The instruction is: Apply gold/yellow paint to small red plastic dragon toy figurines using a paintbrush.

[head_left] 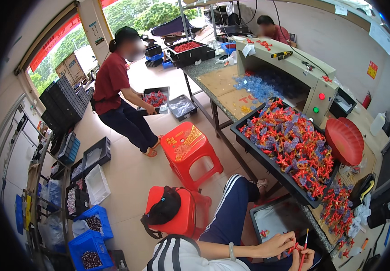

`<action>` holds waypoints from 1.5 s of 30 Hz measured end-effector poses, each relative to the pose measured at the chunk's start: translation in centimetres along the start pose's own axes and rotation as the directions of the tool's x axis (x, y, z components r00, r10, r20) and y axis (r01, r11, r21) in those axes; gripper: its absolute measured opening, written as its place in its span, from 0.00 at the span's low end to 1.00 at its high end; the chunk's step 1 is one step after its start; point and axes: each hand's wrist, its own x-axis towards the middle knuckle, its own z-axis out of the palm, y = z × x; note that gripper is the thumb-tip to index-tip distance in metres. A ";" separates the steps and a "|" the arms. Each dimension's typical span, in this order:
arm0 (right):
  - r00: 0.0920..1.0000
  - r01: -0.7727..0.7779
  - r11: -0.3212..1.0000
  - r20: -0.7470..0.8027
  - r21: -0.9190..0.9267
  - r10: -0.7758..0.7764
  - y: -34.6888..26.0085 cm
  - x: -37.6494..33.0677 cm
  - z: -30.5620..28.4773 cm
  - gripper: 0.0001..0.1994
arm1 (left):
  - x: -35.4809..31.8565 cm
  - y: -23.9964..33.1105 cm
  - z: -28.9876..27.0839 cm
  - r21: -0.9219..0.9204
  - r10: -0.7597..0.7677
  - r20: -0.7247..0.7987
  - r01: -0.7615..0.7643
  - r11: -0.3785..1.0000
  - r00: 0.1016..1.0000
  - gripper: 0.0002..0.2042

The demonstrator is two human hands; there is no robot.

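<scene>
1. Hands sit at the lower edge of the view, below the near corner of the black tray (267, 158) on the desk (224, 81).
2. Left hand (276, 245), with a pale bangle at the wrist, has its fingers curled together on a small red piece (294, 247); the grip is pressed on that piece.
3. Right hand (307, 258) lies just beside the left, below and to its right, and pinches a thin red stick (304, 249) that stands nearly upright, its tip pointing toward the tray.
4. Red piece lies between the two hands, touching both, well below the tray's heap of red and purple parts (294, 144).
5. More such parts (337, 210) lie loose on the desk just beside the tray's near right corner.
6. A red round lid (345, 141) leans at the tray's right side.
7. A grey bin (276, 221) with a few red bits stands under the desk, below the tray.
8. Two red stools (187, 147) stand on the floor left of the tray, the nearer one carrying a black bag (162, 208).
9. A person in a red shirt (109, 81) bends over a box well left of the tray.
</scene>
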 end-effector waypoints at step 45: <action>0.996 -0.070 0.997 -0.057 0.029 0.072 -1.5 -3.4 -0.2 0.09 | -2.3 0.7 -1.2 0.299 -0.035 0.179 -0.021 0.954 0.983 0.11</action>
